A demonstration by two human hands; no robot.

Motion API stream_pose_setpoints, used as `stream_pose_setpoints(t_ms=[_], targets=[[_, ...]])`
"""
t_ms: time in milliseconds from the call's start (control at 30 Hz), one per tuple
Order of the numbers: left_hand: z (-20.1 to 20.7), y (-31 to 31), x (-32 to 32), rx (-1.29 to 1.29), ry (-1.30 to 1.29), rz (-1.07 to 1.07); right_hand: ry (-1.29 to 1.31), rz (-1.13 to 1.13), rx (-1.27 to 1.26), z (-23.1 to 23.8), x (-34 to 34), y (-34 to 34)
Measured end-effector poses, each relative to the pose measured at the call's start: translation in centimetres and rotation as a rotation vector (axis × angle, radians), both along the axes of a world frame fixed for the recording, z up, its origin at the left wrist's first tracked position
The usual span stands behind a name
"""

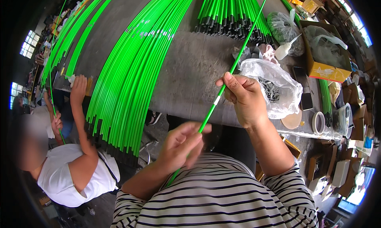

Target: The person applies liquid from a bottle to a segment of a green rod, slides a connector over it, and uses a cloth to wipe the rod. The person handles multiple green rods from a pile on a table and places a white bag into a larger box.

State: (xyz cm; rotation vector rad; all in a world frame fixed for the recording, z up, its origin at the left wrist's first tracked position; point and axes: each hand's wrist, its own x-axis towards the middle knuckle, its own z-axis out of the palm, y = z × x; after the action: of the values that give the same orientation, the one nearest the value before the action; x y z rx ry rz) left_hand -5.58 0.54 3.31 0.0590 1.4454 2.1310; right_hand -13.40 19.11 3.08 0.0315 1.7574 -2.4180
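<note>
A long thin green rod (208, 116) slants across in front of me, from the top edge down towards my striped shirt. My right hand (248, 99) pinches it between thumb and fingers, just above a short white band (217, 100) on the rod. Lower down, my left hand (182, 142) is closed round the same rod; motion smears its fingers somewhat. Left of my hands, a broad bundle of green rods (131, 77) with dark ends lies across the table and overhangs its near edge. Another green bundle with black tips (230, 17) rests farther back.
On the grey table (182, 77), a clear plastic bag (287, 89) of small dark parts sits right of my hand. Beyond it are a yellow box (329, 71), a phone (306, 101) and a tape roll (318, 122). At left, a co-worker in white (75, 172) holds another green rod.
</note>
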Motion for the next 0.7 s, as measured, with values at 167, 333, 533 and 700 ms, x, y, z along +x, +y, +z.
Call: stream_pose_setpoints(t_ms=[167, 333, 533, 700], targets=[[-0.1, 0.4, -0.7, 0.026, 0.113, 0.043, -0.029, 0.01, -0.011, -0.3, 1.0, -0.9], [0.1, 0.1, -0.6, 0.101, 0.003, 0.029, -0.131, 0.086, -0.174, -1.2, 3.1, -1.3], [-0.3, 0.4, -0.5, 0.07, -0.011, 0.036, -0.168, 0.066, -0.189, -1.7, 3.6, -1.4], [-0.4, 0.6, -0.6, 0.064, -0.031, 0.035, -0.207, 0.015, -0.259, -1.8, 3.8, -1.6]])
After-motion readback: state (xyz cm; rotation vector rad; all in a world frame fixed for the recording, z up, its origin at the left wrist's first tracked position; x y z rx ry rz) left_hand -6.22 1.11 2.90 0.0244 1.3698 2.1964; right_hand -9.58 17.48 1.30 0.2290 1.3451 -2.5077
